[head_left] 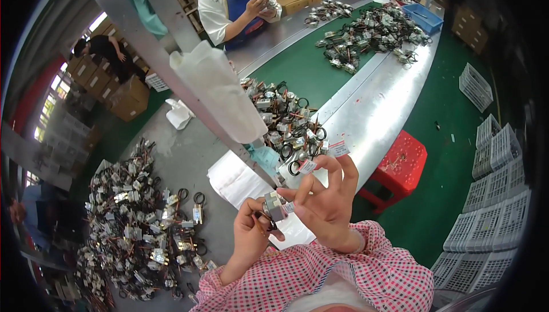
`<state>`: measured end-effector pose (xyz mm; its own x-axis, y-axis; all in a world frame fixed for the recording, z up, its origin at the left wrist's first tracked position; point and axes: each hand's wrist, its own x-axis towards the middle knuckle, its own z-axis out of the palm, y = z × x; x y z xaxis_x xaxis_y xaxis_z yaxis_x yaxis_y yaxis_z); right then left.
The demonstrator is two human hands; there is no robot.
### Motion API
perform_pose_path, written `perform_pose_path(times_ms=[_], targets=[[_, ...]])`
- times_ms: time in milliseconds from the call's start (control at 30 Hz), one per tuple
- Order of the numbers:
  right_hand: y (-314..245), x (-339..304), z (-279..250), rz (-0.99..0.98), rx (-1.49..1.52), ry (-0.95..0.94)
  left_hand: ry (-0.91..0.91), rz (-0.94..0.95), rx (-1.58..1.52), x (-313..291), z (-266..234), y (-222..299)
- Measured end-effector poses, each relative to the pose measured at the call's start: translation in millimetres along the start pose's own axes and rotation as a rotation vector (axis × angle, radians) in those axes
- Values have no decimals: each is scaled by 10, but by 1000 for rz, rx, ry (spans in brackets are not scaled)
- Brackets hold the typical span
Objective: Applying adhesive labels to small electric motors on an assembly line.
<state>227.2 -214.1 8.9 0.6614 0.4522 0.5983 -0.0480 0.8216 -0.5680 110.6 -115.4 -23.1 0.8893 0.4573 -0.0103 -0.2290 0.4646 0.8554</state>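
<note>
One wired metal component [274, 205] is pinched in the left hand [250, 227] — the right hand [329, 212], labels [339, 148] on spread fingers, touches it — grip unclear.

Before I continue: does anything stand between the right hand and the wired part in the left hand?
Only a small white label shows there, at the right hand, beside the wired part in the left hand. Nothing else visible stands between them.
</note>
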Motion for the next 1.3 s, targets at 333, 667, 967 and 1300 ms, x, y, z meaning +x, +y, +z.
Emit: perform_pose_path(times_ms=[333, 667, 967, 1300], targets=[[-79, 3, -9, -16, 13, 10, -141, 368, 640, 77, 245, 76], [-115, 7, -91, 45, 98, 73, -103, 503, 739, 134, 402, 72], [-65, 21, -143, 101, 107, 38, 7, 465, 734, 88, 379, -8], [-69, 25, -196, 109, 108, 29, -28, 493, 865, 131, 166, -117]])
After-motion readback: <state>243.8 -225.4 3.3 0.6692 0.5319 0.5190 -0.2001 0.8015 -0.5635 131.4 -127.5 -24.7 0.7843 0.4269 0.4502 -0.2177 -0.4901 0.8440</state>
